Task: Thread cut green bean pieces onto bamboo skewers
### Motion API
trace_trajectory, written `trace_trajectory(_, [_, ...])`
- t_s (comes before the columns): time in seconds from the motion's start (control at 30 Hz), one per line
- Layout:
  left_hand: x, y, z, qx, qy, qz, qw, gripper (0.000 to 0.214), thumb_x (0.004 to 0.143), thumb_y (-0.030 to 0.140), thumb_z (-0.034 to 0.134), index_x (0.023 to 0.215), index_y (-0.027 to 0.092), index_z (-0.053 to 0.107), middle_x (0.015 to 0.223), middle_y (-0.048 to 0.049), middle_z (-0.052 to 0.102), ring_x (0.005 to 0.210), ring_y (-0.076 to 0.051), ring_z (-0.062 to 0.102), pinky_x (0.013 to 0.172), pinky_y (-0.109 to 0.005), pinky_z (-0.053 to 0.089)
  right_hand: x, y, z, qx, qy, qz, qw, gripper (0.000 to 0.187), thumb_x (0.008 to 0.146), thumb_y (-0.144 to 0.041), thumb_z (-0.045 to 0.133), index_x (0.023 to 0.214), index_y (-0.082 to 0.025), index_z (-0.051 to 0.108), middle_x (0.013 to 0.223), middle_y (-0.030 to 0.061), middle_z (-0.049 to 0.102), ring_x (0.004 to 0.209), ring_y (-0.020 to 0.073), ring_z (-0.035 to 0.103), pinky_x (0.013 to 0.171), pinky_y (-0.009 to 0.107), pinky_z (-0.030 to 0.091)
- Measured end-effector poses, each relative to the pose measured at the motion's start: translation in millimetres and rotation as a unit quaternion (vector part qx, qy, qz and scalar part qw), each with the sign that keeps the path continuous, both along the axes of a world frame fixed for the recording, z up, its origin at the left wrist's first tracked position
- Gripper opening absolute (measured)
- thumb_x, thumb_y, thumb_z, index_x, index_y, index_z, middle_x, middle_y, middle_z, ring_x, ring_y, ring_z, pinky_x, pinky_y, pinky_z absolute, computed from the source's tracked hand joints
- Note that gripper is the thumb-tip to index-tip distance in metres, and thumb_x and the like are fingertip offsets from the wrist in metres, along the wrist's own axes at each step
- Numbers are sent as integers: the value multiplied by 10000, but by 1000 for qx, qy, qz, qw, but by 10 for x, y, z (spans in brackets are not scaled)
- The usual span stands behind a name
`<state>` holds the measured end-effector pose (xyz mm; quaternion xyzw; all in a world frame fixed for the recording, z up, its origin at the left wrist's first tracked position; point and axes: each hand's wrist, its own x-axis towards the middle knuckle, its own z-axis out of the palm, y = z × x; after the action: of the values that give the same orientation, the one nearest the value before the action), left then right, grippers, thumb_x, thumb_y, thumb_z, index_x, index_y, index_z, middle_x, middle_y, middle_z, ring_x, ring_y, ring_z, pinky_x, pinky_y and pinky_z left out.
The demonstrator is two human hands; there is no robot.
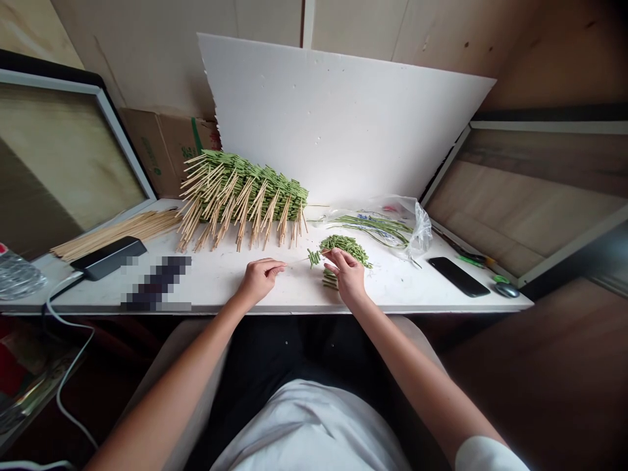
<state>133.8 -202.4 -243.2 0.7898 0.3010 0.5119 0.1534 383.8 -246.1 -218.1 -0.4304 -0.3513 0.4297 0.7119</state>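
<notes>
White board (343, 118): stood behind the work, bounding the far side.
White table (279, 297): front edge lay just on the near side of the left hand (259, 280) and the right hand (349, 275); bare surface showed between left hand and stack, the widest room for moving.
Loaded-skewer stack (245, 170): beyond the left hand, uncovered stick ends toward the front edge.
Green pile (353, 245): cut pieces, just beyond the right hand and partly hidden by it; right much nearer than left.
Left grip: fingertips pinched the bare end of a thin skewer (297, 264).
Right grip: fingers curled at the row; closed on stick, piece or nothing, could not tell.
Skewer axis: left to right between the hands, roughly along the front edge, right side slightly farther off.
Threaded pieces (314, 258): short row crosswise on the skewer, just left of the right fingertips.
</notes>
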Motion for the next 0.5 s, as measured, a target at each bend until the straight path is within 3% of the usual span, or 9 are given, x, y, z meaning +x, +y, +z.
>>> trace_trajectory(0.33, [15,-6,-5,1,-8,5,1000,185,968,166,636,983,176,820,865,-72,805,752,-195,762,686,-288,597,-180,-39,-50,-19,-41,18,999,367,698,-501,900,892,-200,819,1013,59,800,998,254,750,856,397,666])
trace_trajectory(0.5, [6,6,-11,1,-14,28,999,184,979,193,628,999,173,810,877,-77,804,762,-196,755,701,-289,589,121,30,112,-2,-158,56,986,396,781,-549,834,1003,-221,829,1057,80,808,1030,280,748,852,409,649])
